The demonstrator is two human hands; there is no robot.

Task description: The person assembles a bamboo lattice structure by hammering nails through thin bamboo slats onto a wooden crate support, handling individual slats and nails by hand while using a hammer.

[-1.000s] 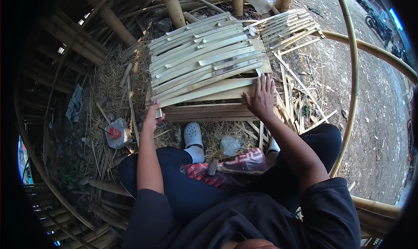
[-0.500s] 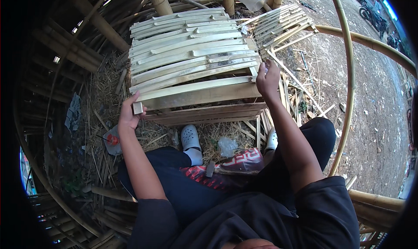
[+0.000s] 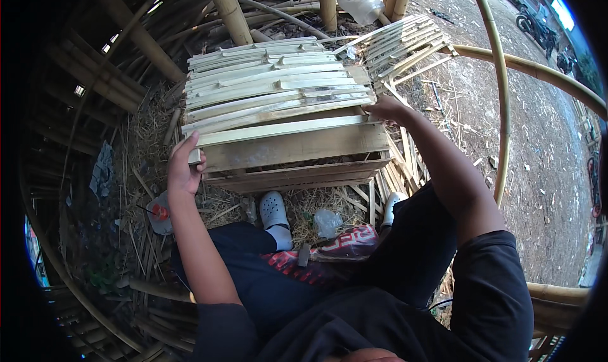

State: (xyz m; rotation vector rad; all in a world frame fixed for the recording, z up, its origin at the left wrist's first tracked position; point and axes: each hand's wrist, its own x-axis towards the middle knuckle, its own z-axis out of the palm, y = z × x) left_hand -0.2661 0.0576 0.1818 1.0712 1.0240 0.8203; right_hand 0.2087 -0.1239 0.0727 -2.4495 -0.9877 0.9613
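A slatted bamboo crate [image 3: 285,145] stands before me, its top made of several pale strips. My left hand [image 3: 185,169] wraps round the front left corner, thumb on top and fingers about a squared wooden end [image 3: 195,157]. At the right end of the front top strip [image 3: 278,129], my right hand [image 3: 391,110] is bent with its fingertips together at the crate's edge. What those fingertips hold, if anything, is too small to make out. A gap shows behind the front strip. Between my legs a hammer [image 3: 304,254] lies on a red and black printed sheet [image 3: 354,238].
Beyond the crate's right corner sits a smaller slatted panel [image 3: 405,45]. Loose bamboo strips [image 3: 405,153] lie by its right side. Curved bamboo poles [image 3: 500,96] rise at the right. A plastic bag [image 3: 328,224] and a container with something red [image 3: 159,213] are on the straw-littered ground.
My right hand has lowered from a raised position to the crate's right edge, its elbow swinging outward. The crate appears slightly lower in view. My left hand keeps its hold on the corner.
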